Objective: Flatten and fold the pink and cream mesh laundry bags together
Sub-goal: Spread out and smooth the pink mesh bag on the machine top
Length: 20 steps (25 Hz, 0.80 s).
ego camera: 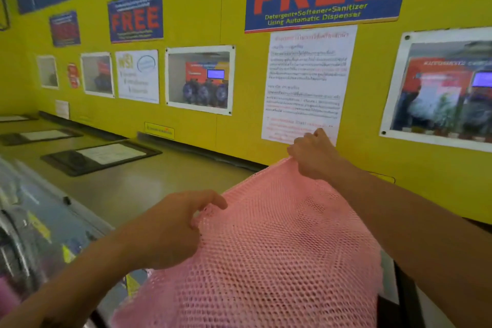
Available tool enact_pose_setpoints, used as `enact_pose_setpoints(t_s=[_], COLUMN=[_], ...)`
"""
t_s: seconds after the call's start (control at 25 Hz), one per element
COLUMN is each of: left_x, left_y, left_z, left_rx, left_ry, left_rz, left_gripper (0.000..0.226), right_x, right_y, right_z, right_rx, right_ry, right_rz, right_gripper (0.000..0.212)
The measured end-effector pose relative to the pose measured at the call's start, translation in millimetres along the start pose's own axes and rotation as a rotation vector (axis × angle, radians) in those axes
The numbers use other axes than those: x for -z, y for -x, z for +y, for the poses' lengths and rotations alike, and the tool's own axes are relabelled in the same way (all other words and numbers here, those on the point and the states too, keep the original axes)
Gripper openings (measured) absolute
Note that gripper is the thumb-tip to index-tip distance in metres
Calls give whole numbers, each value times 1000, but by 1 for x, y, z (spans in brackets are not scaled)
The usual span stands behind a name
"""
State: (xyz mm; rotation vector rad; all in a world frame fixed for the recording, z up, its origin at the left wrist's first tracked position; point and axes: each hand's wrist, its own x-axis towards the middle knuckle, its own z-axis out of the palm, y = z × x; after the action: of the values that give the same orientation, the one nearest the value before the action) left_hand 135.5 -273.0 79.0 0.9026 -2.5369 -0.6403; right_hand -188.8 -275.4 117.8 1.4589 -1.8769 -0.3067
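A pink mesh laundry bag (279,253) is stretched out in front of me above the top of the washing machines, sloping down toward the bottom edge of the view. My left hand (170,231) pinches its near left edge. My right hand (314,157) grips the far corner close to the yellow wall. The bag is pulled fairly taut between the two hands. No cream bag can be made out; it may lie under the pink mesh.
A grey counter (149,181) formed by the machine tops runs along the yellow wall (202,21), with dark hatch lids (101,156) set in it. Posters and notices cover the wall. A washing machine front (29,234) is at lower left. A dark strap (407,298) shows at lower right.
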Motion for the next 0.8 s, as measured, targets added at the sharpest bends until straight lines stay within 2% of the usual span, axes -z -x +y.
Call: enact_pose_setpoints(t_s=[0.08, 0.2, 0.28, 0.4, 0.48, 0.6, 0.72, 0.8], left_x=[-6, -19, -26, -47, -66, -89, -95, -96], left_y=[-6, -11, -18, -38, -50, -60, -65, -65], left_z=[-13, -14, 1, 26, 29, 7, -7, -8], left_rx=[58, 122, 143, -37, -118, -96, -132, -145], left_ry=[-116, -436, -606, -463, -366, -292, -274, -270], left_rz=[-18, -74, -32, 88, -15, -197, -148, -124], left_gripper=[56, 31, 35, 46, 51, 63, 64, 64], right_x=[-3, -12, -10, 1, 10, 3, -18, -27], right_y=[-15, -30, -37, -38, -29, 1, 28, 34], right_z=[-18, -38, -36, -33, -36, -45, -49, -47], right_rx=[-74, -215, -296, -309, -280, -156, 12, -16], right_ry=[-50, -38, -40, -96, -286, -581, -568, -613], right_rz=[-62, 8, 33, 4, -73, -300, -474, -489], right_gripper=[26, 33, 36, 39, 35, 32, 39, 43])
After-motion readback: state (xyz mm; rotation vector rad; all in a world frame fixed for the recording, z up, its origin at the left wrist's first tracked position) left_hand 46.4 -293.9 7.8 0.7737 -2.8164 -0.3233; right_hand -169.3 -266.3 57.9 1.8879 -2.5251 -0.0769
